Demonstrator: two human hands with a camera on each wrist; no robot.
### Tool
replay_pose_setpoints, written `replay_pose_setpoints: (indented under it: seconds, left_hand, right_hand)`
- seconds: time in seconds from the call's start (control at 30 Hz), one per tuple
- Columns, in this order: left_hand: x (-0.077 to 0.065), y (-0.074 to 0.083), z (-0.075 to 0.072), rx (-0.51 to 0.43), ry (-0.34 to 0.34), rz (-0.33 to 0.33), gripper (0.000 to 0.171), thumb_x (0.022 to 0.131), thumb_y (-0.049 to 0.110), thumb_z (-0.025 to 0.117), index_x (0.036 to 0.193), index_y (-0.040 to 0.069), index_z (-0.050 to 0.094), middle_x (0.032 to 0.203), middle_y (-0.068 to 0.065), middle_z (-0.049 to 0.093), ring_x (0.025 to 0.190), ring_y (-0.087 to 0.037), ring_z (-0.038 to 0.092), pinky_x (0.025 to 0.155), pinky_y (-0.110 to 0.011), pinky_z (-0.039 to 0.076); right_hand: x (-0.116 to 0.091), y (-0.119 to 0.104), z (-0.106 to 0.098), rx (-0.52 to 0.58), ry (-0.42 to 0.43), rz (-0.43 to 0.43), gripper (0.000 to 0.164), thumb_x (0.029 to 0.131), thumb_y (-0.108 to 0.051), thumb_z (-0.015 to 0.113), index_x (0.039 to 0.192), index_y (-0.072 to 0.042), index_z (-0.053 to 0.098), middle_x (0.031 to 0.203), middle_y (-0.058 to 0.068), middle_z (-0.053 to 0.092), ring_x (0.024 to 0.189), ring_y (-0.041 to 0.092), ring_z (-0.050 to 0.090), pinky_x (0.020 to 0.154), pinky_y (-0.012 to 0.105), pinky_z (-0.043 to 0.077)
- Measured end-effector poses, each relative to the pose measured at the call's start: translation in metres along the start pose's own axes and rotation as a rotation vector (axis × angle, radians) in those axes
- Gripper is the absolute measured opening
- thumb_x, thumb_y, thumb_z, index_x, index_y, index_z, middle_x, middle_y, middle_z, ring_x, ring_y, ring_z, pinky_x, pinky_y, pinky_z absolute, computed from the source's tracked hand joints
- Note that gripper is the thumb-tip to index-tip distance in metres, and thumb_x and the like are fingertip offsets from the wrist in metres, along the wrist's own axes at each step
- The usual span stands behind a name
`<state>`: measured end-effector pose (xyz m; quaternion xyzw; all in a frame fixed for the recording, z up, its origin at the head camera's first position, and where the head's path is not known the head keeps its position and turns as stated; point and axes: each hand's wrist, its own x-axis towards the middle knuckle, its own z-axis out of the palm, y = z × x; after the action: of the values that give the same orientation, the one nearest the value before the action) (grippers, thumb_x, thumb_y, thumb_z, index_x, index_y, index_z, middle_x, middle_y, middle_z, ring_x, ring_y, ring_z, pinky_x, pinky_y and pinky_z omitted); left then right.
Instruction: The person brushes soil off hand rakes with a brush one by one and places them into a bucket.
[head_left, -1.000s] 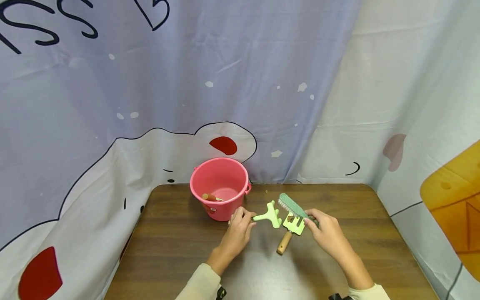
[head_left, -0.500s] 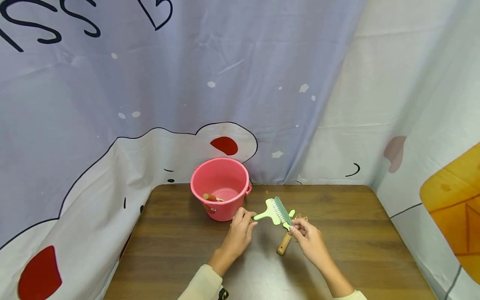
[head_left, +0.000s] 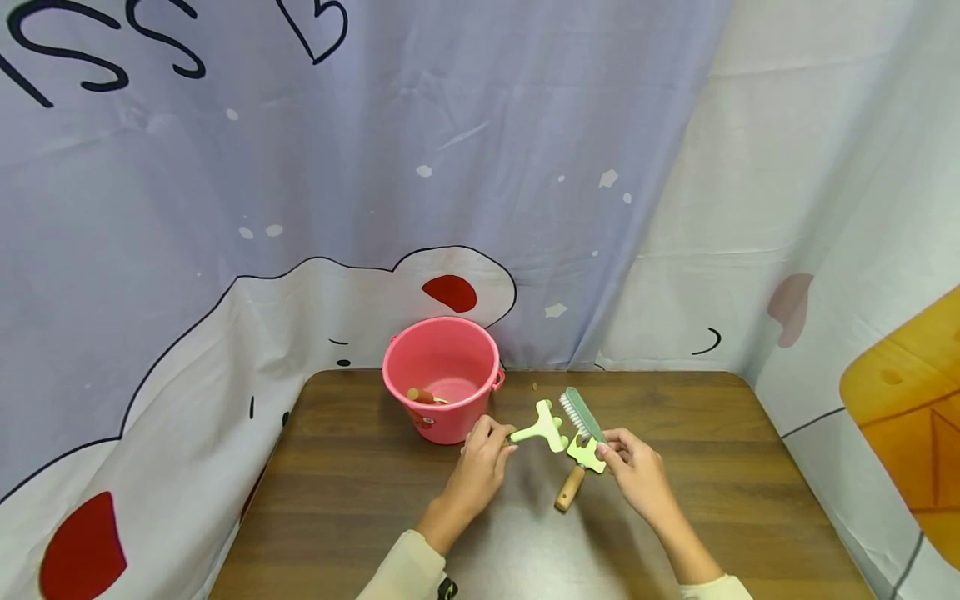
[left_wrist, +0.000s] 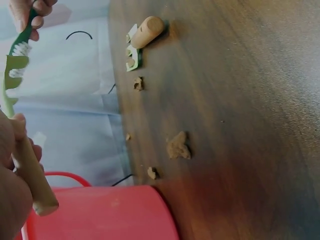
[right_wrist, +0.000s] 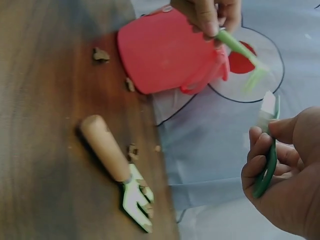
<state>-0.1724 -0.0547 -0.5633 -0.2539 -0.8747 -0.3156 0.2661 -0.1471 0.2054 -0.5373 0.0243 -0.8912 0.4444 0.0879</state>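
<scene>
My left hand (head_left: 474, 473) grips the wooden handle of a small rake, whose light green toothed head (head_left: 546, 428) points right, held above the table. In my right hand (head_left: 637, 477) is a green brush (head_left: 583, 414) with white bristles, pinched by its handle. The bristles face the rake's teeth with a narrow gap in the head view. Below them a hand fork (head_left: 572, 487) lies on the table, its wooden handle toward me and brown bits on its light green tines (right_wrist: 137, 202). The left wrist view shows the rake's handle (left_wrist: 35, 175) wrapped by fingers.
A pink bucket (head_left: 447, 427) stands at the back left, just beyond my left hand. Inside it leans a wooden tool handle (head_left: 422, 395). Several brown clumps (left_wrist: 179, 145) lie on the wooden table (head_left: 360, 492) near the bucket. A printed curtain (head_left: 337, 167) hangs behind the table.
The brush went left onto the rake's teeth half a second ago and has since come back right, off them. My left hand and the rake have hardly moved.
</scene>
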Motion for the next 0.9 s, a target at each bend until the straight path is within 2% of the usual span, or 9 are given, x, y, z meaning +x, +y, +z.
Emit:
replay_pose_setpoints:
  seconds: [0.13,0.3,0.4,0.47,0.7,0.9]
  left_hand:
    - [0.0,0.004,-0.002,0.07,-0.02,-0.009,0.025,0.082,0.012,0.073,0.106,0.012,0.067,0.093,0.001,0.054,0.089,-0.014,0.053,0.07,-0.027,0.039]
    - [0.002,0.009,-0.004,0.13,-0.044,-0.044,0.025,0.082,0.016,0.073,0.107,0.012,0.068,0.094,0.001,0.055,0.09,-0.016,0.053,0.067,-0.026,0.037]
    - [0.004,0.012,-0.005,0.153,-0.043,-0.05,0.024,0.081,0.016,0.073,0.105,0.012,0.068,0.093,0.001,0.055,0.089,-0.016,0.053,0.066,-0.026,0.037]
    - [0.004,0.013,-0.006,0.171,-0.037,-0.04,0.024,0.08,0.016,0.074,0.104,0.013,0.068,0.092,0.001,0.055,0.087,-0.016,0.053,0.065,-0.026,0.036]
    - [0.002,0.012,-0.005,0.186,-0.013,-0.008,0.025,0.077,0.016,0.076,0.1,0.012,0.069,0.09,0.0,0.056,0.084,-0.018,0.053,0.064,-0.027,0.036]
    - [0.002,0.011,-0.008,0.185,-0.018,-0.019,0.026,0.079,0.016,0.075,0.103,0.012,0.068,0.091,0.0,0.056,0.086,-0.017,0.053,0.065,-0.026,0.037]
  right_hand:
    - [0.0,-0.009,-0.005,-0.086,0.061,-0.108,0.018,0.089,-0.016,0.067,0.105,-0.009,0.067,0.084,0.003,0.07,0.069,0.003,0.063,0.06,0.022,0.049]
    - [-0.001,-0.022,-0.002,-0.229,0.157,-0.323,0.021,0.082,-0.013,0.074,0.102,-0.009,0.068,0.09,0.003,0.072,0.079,0.014,0.067,0.067,0.033,0.055]
    - [-0.001,-0.027,0.002,-0.258,0.165,-0.434,0.021,0.081,-0.009,0.075,0.1,-0.006,0.067,0.094,0.008,0.071,0.084,0.02,0.069,0.071,0.037,0.057]
    - [0.001,-0.028,0.004,-0.267,0.177,-0.477,0.021,0.079,-0.007,0.076,0.098,-0.004,0.066,0.094,0.01,0.071,0.084,0.022,0.07,0.07,0.036,0.057]
    - [0.009,-0.024,0.003,-0.315,0.235,-0.495,0.019,0.078,-0.003,0.075,0.095,0.0,0.066,0.088,0.014,0.07,0.08,0.029,0.07,0.067,0.04,0.057]
    - [0.012,-0.008,-0.005,-0.338,0.248,-0.401,0.018,0.08,-0.003,0.074,0.095,0.002,0.066,0.088,0.017,0.07,0.078,0.03,0.07,0.065,0.042,0.056]
